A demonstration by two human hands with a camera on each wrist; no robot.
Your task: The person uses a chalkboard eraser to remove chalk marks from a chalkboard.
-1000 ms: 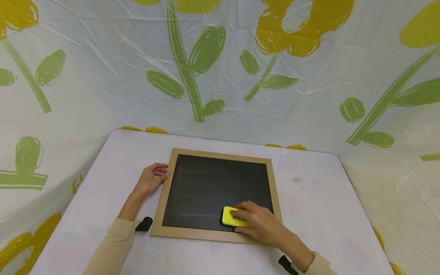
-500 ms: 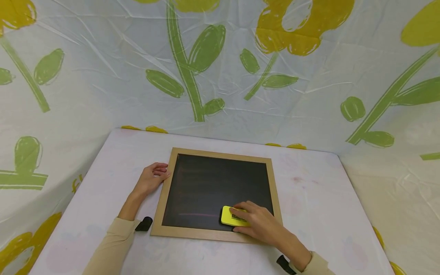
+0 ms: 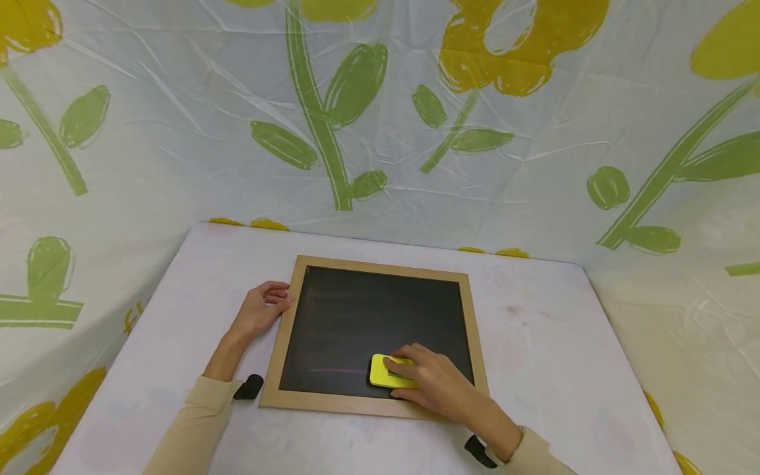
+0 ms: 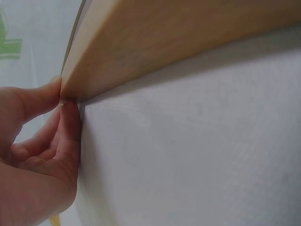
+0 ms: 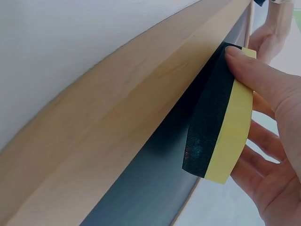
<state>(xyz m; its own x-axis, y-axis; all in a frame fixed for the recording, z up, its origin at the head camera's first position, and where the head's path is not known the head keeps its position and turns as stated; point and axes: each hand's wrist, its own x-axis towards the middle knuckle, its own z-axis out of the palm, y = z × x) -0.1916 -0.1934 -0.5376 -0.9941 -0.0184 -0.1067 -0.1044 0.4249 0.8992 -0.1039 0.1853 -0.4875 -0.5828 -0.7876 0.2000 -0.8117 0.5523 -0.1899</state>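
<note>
A small chalkboard (image 3: 380, 316) with a light wooden frame (image 3: 274, 349) lies on the table. Faint reddish smears cross its dark surface, and a thin pink line (image 3: 338, 370) shows near the lower edge. My right hand (image 3: 436, 381) grips a yellow eraser (image 3: 380, 371) with a black felt side (image 5: 207, 113), over the lower middle of the board. In the right wrist view, thumb and fingers hold opposite sides of the eraser, its felt towards the board. At the board's left edge, my left hand (image 3: 261, 310) pinches the frame between thumb and curled finger (image 4: 70, 122).
The table (image 3: 534, 343) has a pale cloth with faint pinkish prints. Behind and at both sides hangs a white sheet (image 3: 208, 132) printed with yellow flowers and green leaves. Black bands (image 3: 248, 387) sit at both wrists, by beige sleeves.
My right hand has slid the eraser a little to the left along the lower part of the board, towards the pink line. The left hand and the chalkboard have stayed in place.
</note>
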